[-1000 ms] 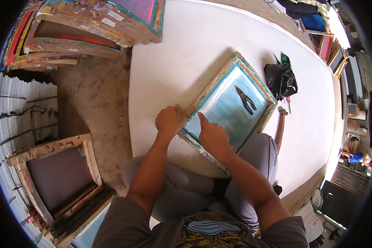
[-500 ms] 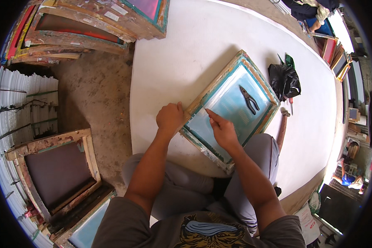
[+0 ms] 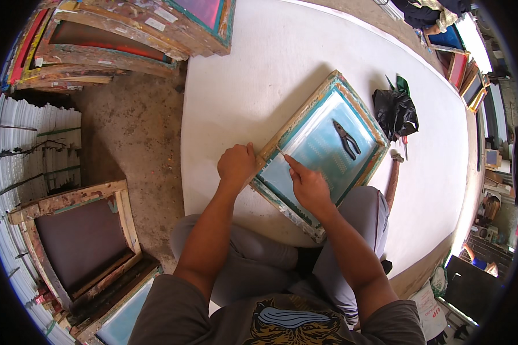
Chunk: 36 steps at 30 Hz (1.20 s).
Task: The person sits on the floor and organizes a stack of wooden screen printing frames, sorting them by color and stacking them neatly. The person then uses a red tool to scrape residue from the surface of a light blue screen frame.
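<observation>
My legs [image 3: 367,227] fold beside the wooden frame [image 3: 303,117]. Over it, my right hand [image 3: 312,188] clamps a slim tool [image 3: 280,150] in its fingers [image 3: 294,165]; at the frame's left corner, my left hand [image 3: 236,165] seemingly steadies it, those fingers' hold hidden. Pliers [image 3: 346,141] lie handily on it, a black bag [image 3: 396,115] past it.

Everything's shot from the wearer's head, with the lens aimed steeply down. The shirt [image 3: 227,317] is caught at the bottom edge, and the left hand [image 3: 236,167] and right hand [image 3: 311,187] are seen from above, fairly close up, mid-picture, with the wooden frame [image 3: 305,119]. The floor [image 3: 129,132], left of center, is viewed from farther off. Being fisheye, the white board [image 3: 434,167] gets bent toward the right, and the corners are blacked out.
</observation>
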Each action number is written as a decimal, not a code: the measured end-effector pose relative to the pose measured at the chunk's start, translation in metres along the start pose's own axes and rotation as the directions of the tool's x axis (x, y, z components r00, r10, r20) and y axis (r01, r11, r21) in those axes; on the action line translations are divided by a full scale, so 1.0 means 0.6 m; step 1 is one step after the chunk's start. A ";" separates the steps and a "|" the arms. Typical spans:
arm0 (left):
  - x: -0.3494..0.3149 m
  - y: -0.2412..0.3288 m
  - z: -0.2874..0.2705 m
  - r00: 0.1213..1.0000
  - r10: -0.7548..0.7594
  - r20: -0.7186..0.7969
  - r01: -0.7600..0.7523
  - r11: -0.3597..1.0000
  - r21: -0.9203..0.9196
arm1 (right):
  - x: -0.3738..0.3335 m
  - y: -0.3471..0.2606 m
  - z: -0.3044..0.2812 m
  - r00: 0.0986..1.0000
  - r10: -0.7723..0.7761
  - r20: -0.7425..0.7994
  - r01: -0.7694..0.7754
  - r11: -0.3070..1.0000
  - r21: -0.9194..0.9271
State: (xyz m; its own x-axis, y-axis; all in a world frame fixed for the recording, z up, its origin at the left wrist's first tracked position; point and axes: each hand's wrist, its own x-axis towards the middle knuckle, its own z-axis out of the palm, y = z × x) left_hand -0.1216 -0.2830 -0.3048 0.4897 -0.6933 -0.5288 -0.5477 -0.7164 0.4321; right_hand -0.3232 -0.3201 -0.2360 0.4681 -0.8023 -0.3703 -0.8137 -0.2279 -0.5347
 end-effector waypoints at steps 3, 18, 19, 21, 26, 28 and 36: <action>-0.002 0.001 -0.002 1.000 -0.006 -0.005 0.006 1.000 0.007 | 0.005 -0.024 -0.012 0.994 0.074 0.075 -0.063 0.988 -0.143; -0.001 0.003 0.012 0.998 0.045 -0.045 -0.044 0.999 0.028 | 0.025 0.016 0.006 0.981 0.099 0.164 -0.133 0.968 0.212; -0.002 0.004 0.011 0.997 0.055 -0.049 -0.053 0.998 0.032 | 0.027 0.029 0.011 0.991 0.056 0.121 -0.092 0.944 0.316; -0.002 0.006 0.009 0.999 0.036 -0.013 -0.036 0.999 0.035 | 0.029 0.055 0.021 0.998 -0.047 0.039 0.030 0.930 0.365; -0.006 0.003 0.000 0.999 0.029 -0.016 -0.028 1.000 0.010 | 0.026 0.061 0.019 0.995 -0.051 0.082 0.034 0.981 0.192; 0.000 0.001 0.006 1.000 0.023 0.002 -0.023 0.999 0.026 | 0.040 0.080 0.020 0.961 0.069 0.270 -0.204 0.833 0.515; 0.001 -0.004 0.004 1.000 0.010 0.010 -0.010 1.000 -0.006 | 0.035 0.051 -0.026 0.797 0.192 0.572 -0.598 0.380 0.706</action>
State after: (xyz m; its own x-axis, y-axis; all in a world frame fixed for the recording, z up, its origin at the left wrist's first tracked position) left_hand -0.1214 -0.2815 -0.3081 0.4777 -0.6993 -0.5318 -0.5484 -0.7102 0.4414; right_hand -0.3438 -0.3524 -0.2482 0.4144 -0.3676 -0.8326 -0.3456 0.7827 -0.5176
